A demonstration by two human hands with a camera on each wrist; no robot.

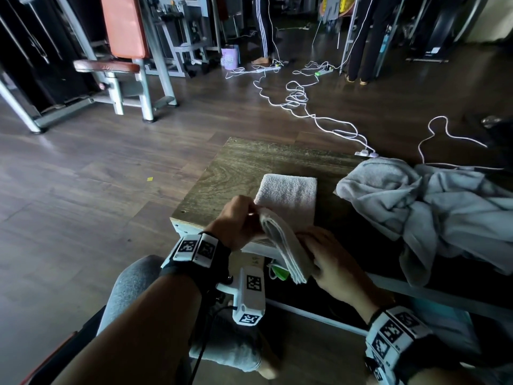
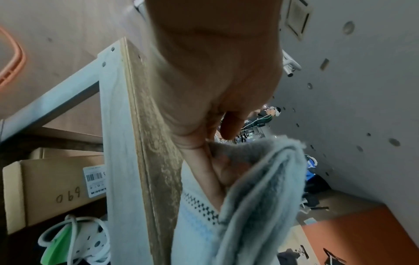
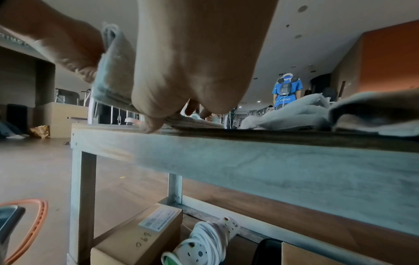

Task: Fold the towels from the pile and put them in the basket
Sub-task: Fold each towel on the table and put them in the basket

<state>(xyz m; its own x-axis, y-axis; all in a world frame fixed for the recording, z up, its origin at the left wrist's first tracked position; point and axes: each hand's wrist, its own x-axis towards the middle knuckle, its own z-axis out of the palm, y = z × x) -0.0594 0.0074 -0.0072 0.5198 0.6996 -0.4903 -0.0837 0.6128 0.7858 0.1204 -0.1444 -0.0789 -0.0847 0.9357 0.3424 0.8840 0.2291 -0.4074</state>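
Both hands hold a folded pale grey towel (image 1: pixel 286 251) on edge over the near rim of the wooden table (image 1: pixel 222 173). My left hand (image 1: pixel 244 220) pinches its upper end; in the left wrist view the thumb and fingers of the left hand (image 2: pixel 215 157) press into the towel's layers (image 2: pixel 260 188). My right hand (image 1: pixel 324 257) grips its right side, fingers curled under it. A folded towel (image 1: pixel 288 195) lies flat just beyond; I cannot tell if the two are one piece. The unfolded pile (image 1: pixel 433 209) is heaped at the right. An orange basket rim (image 3: pixel 36 220) shows low at the left.
Under the table are a cardboard box (image 3: pixel 136 238) and a coiled white power strip (image 3: pixel 204 240). White cables (image 1: pixel 302 104) trail over the wooden floor beyond. A gym bench (image 1: pixel 122 51) stands far left. A person in blue (image 3: pixel 287 91) stands far off.
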